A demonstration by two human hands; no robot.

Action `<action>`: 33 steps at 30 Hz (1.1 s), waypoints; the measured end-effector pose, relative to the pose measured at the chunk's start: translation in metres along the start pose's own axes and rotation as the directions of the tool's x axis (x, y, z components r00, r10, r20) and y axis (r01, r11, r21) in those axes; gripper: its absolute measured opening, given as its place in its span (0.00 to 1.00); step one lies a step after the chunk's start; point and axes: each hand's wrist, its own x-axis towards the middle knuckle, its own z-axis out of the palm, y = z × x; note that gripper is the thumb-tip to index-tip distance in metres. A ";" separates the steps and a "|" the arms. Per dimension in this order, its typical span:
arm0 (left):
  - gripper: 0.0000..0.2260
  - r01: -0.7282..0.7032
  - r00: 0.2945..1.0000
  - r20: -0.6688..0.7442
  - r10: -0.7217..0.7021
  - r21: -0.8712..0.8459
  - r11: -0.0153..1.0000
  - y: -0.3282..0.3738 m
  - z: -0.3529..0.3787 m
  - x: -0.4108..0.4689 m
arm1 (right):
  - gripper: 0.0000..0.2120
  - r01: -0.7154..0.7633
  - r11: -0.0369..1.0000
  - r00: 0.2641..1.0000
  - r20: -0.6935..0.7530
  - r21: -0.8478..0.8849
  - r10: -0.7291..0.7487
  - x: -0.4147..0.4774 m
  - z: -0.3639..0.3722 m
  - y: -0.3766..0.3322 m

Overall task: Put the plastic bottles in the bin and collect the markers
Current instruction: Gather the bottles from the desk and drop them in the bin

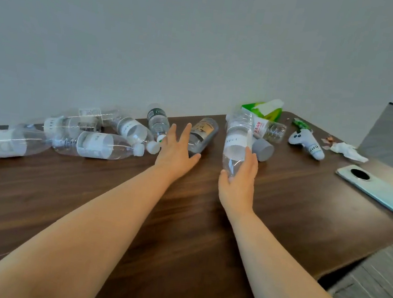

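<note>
Right hand curls round one end of a clear bottle, held tilted above the bench near its back edge. Left hand is spread just beside a dark-labelled bottle lying there. A nudge could roll that bottle away, and the end-grip may slip.
</note>
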 end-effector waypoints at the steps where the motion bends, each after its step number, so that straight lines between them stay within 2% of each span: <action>1: 0.37 0.000 1.000 0.022 0.000 0.005 1.000 0.002 0.003 0.005 | 0.35 -0.010 0.999 1.000 -0.011 0.033 0.010 0.000 0.000 0.001; 6: 0.37 0.009 0.990 0.136 -0.025 0.121 0.993 0.005 0.020 0.020 | 0.35 -0.061 0.990 0.997 -0.034 0.128 0.066 0.004 -0.002 0.007; 10: 0.31 0.029 0.999 0.039 -0.033 0.091 0.995 0.002 0.028 0.013 | 0.35 -0.056 0.984 0.998 -0.017 0.168 0.060 0.004 -0.002 0.008; 13: 0.30 0.013 1.000 0.009 -0.014 0.037 0.999 -0.001 0.026 0.001 | 0.35 -0.045 0.984 0.998 -0.024 0.171 0.050 0.003 -0.002 0.006; 16: 0.30 -0.036 0.996 -0.080 0.032 -0.043 0.998 -0.006 0.017 -0.013 | 0.35 -0.046 0.987 0.998 -0.028 0.154 0.051 0.001 -0.003 0.003; 20: 0.30 -0.146 0.962 -0.246 0.118 -0.100 0.984 -0.013 -0.010 -0.033 | 0.35 -0.035 0.991 0.999 0.000 0.126 0.035 -0.004 -0.005 -0.008; 24: 0.32 -0.188 0.929 -0.345 0.136 -0.122 0.975 -0.027 -0.043 -0.056 | 0.34 -0.027 0.989 0.999 0.031 0.147 0.022 -0.015 0.001 -0.031; 29: 0.33 -0.187 0.874 -0.470 0.124 -0.090 0.978 -0.067 -0.093 -0.094 | 0.33 0.086 0.971 0.988 0.109 0.221 -0.113 -0.045 0.043 -0.086; 33: 0.32 -0.086 0.830 -0.556 0.033 -0.071 0.994 -0.117 -0.143 -0.135 | 0.32 0.196 0.937 0.924 0.265 0.291 -0.275 -0.084 0.095 -0.137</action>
